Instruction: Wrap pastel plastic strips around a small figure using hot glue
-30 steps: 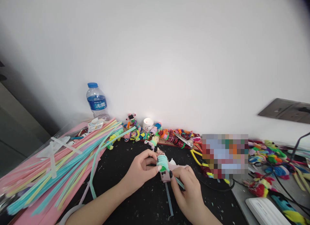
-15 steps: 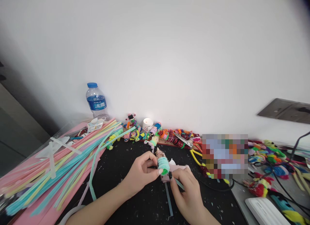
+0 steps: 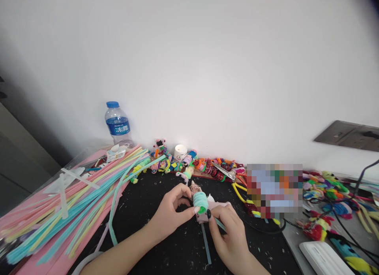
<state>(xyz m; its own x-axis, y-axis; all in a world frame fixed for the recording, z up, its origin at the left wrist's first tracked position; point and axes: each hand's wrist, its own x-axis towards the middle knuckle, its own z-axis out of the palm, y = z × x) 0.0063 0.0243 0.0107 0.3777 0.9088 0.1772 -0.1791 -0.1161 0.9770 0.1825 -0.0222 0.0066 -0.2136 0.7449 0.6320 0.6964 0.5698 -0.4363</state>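
A wound coil of mint pipe cleaner (image 3: 200, 200) with bright green at its lower end is pinched between the thumb and fingers of my left hand (image 3: 174, 208). Right behind the coil lies a pale pink glue gun (image 3: 219, 206), partly covered by it. A translucent glue stick (image 3: 206, 243) sticks out of the gun towards me. Close to the coil's right side, my right hand (image 3: 229, 233) is closed, fingertips together, with a pale mint strand (image 3: 220, 225) showing between its fingers. Its exact grip is partly hidden.
Loose pastel pipe cleaners (image 3: 89, 196) spread at left, before a water bottle (image 3: 117, 125). Finished fuzzy figures (image 3: 166, 164), a paper cup (image 3: 180, 152) and scissors (image 3: 225, 172) line the wall. A white device (image 3: 324, 257) and cables (image 3: 340, 219) are at right.
Hardly anything differs. Both hands and the coil keep nearly the same place, with only a slight shift of the right fingertips beside the coil.
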